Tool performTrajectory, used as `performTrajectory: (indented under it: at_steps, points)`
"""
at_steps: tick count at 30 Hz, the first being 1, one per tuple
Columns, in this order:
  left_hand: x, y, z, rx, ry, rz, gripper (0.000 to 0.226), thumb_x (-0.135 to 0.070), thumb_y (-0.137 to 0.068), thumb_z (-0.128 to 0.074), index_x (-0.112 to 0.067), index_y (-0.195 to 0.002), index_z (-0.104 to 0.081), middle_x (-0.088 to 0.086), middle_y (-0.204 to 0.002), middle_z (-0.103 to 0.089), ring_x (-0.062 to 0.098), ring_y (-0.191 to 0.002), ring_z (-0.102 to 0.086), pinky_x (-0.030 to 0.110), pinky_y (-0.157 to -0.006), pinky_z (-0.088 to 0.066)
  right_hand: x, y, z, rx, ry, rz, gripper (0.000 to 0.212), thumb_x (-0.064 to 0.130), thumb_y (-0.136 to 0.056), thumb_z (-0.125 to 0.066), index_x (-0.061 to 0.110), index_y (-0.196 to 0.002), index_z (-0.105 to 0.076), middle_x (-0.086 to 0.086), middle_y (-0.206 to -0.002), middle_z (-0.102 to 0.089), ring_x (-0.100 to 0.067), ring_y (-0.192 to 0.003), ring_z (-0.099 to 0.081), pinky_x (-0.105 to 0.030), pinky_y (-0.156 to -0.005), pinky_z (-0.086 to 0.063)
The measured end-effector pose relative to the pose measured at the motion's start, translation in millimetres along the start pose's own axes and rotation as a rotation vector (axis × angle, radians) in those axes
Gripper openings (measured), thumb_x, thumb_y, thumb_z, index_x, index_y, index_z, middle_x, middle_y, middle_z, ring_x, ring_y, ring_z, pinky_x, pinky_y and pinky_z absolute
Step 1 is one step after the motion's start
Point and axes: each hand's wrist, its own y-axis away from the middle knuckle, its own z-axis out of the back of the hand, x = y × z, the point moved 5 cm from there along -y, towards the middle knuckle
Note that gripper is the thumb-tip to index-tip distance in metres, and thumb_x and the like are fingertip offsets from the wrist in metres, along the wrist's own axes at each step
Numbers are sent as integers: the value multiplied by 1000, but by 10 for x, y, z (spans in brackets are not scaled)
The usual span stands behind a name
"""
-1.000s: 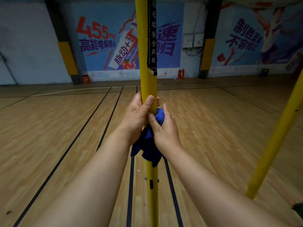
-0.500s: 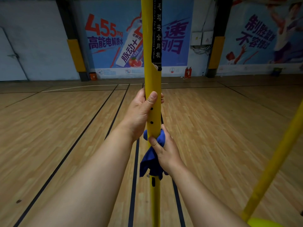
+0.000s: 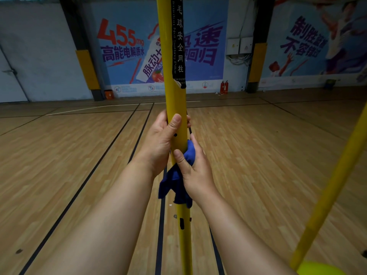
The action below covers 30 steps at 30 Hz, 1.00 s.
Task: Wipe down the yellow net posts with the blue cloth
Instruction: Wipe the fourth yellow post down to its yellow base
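With the left hand (image 3: 160, 139) gripping the yellow post (image 3: 174, 100) above, the right hand (image 3: 195, 171), wrapping the blue cloth (image 3: 174, 185) round it, has slid back up after a downward stroke, so wiping continues.

Upright yellow post (image 3: 174, 100), crumpled blue cloth (image 3: 175, 181) seemingly wrapped around it

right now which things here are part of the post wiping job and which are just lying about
Part of the job:
near post
cloth
left hand, gripping the post
right hand, holding the cloth round the post
second post, at the right

Just lying about:
fire extinguishers by the far wall
orange box by the pillar
wall posters
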Motion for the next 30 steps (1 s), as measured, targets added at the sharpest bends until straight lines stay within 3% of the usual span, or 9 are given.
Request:
performTrajectory:
  at_steps: [5, 10, 15, 19, 26, 30]
  points:
    - [7, 7, 8, -14, -17, -3, 46, -51, -88, -61, -24, -125, -58, -6, -110, -74, 13, -107, -69, 25, -85, -55, -352, 80, -38, 58, 89, -93, 80, 58, -93, -59, 36, -161, -22, 9, -157, -37, -11, -146, -31, -39, -120, -30]
    - [16, 2, 19, -22, -43, -5, 43, -46, -93, -57, -23, -129, -56, -4, -113, -73, 15, -110, -69, 34, -93, -51, -547, 231, -39, 104, 109, -168, 93, 70, -81, -52, 37, -161, -16, 8, -159, -30, -11, -147, -28, -27, -112, -25]
    - [21, 8, 23, -25, -59, -8, 39, -46, -94, -56, -25, -127, -58, -6, -113, -73, 13, -110, -69, 33, -92, -50, -398, 160, -14, 87, 50, -159, 86, 64, -90, -55, 33, -161, -20, 6, -160, -33, -15, -148, -31, -38, -122, -28]
    - [12, 17, 18, -27, -40, -22, 54, -54, -88, -60, -19, -129, -57, -7, -111, -73, 12, -108, -69, 26, -81, -56, -103, 64, 19, 69, -4, -89, 87, 66, -89, -56, 32, -161, -21, 6, -159, -38, -16, -147, -35, -48, -121, -32]
    - [33, 6, 22, -35, 13, -9, 51, -47, -87, -63, -17, -128, -57, -4, -108, -74, 13, -106, -70, 22, -83, -55, 171, 2, 96, 6, -92, 7, 93, 71, -79, -57, 34, -160, -27, 6, -159, -39, -15, -148, -36, -50, -121, -34]
    - [35, -3, 23, -45, -27, -19, 49, -48, -91, -61, -19, -130, -56, -3, -113, -73, 14, -111, -69, 22, -83, -56, -14, 87, 52, 19, 4, -6, 88, 71, -81, -55, 37, -158, -28, 17, -151, -40, -8, -142, -37, -42, -119, -36]
